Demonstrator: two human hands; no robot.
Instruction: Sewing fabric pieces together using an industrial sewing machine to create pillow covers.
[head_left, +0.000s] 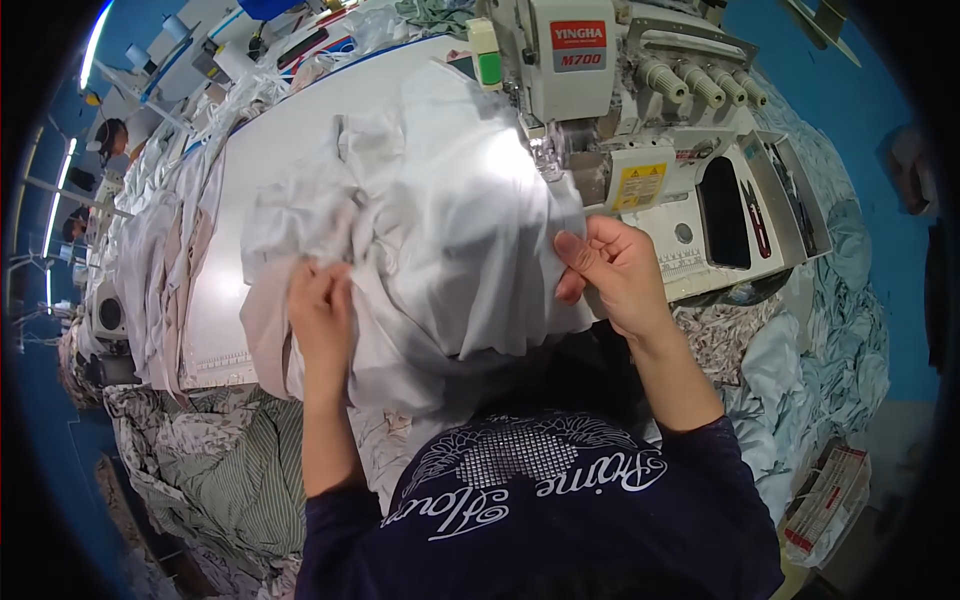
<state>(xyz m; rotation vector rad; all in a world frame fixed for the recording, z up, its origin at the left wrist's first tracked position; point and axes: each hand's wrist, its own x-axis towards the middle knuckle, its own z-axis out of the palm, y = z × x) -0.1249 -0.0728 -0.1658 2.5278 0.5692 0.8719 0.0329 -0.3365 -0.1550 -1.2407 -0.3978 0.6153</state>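
Note:
A pale grey piece of fabric (pixel 430 240) lies in loose folds over the white table and hangs down toward my lap. Its right part reaches the needle area of an overlock sewing machine (pixel 570 110), where a bright lamp lights the cloth. With thumb and fingers, my right hand (pixel 615 270) pinches the cloth's right edge, just in front of the machine. My left hand (pixel 322 300) is closed, fingers curled into the folds on the left; the fingertips are partly hidden and slightly blurred.
Right of the needle, a black phone (pixel 722 212) and red-handled thread snips (pixel 757 220) lie beside a narrow tray (pixel 795 190). Piled cloth (pixel 840 290) stands at the right, and striped fabric (pixel 235 460) at lower left. Other garments (pixel 165 270) hang over the table's left edge.

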